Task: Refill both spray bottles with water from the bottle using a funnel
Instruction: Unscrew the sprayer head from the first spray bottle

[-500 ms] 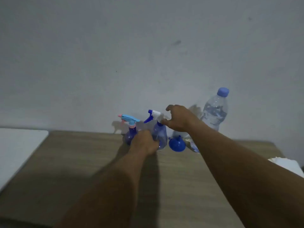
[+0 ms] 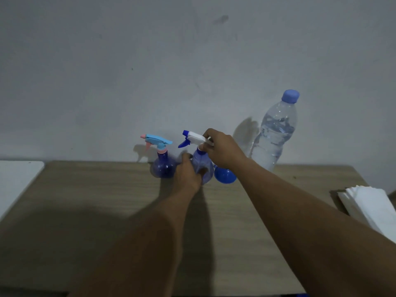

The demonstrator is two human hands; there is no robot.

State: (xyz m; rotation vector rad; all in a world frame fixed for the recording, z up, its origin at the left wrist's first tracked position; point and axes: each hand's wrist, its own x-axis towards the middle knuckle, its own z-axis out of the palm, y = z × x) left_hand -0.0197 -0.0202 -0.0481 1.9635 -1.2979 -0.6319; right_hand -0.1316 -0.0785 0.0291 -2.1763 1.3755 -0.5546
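Head view: left hand [image 2: 186, 174] wraps the belly of a blue spray bottle [image 2: 203, 166]; right hand [image 2: 222, 150] pinches its white trigger head [image 2: 196, 138]; second spray bottle [image 2: 163, 166] just left of both hands, funnel [image 2: 225, 175] under the right wrist, water bottle [image 2: 275, 133] beyond; thin, light, slippery plastic, so I'd hold the belly and turn the collar.

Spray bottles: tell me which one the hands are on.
The white-headed sprayer, the right one of the pair. The left hand grips its body and the right hand its head. The pink-and-blue-headed sprayer stands untouched.
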